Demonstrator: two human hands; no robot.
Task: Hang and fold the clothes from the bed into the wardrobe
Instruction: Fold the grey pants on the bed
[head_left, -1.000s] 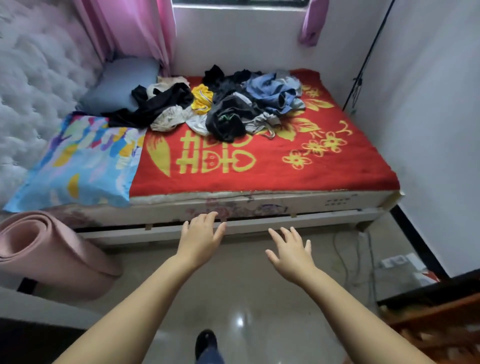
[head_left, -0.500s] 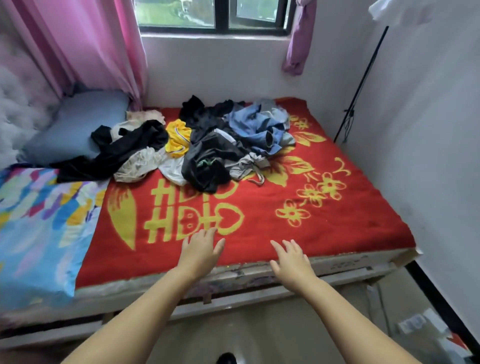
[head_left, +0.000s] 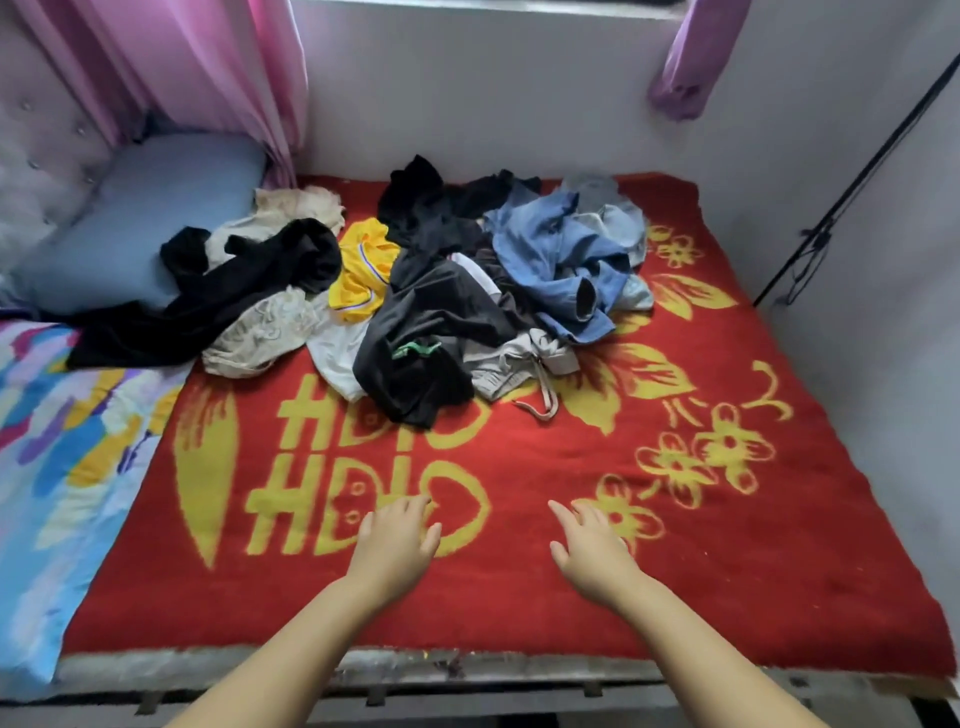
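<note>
Both hands, left hand (head_left: 397, 540) and right hand (head_left: 589, 545), are seen released and empty above the bed (head_left: 519, 613); the heaped clothes (head_left: 431, 291), likely soft and light, could be gathered by bunched fabric.

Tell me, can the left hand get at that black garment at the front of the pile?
Probably yes. The left hand is open and holds nothing, and only bare red blanket lies between it and the black garment, though the person may need to lean forward.
</note>
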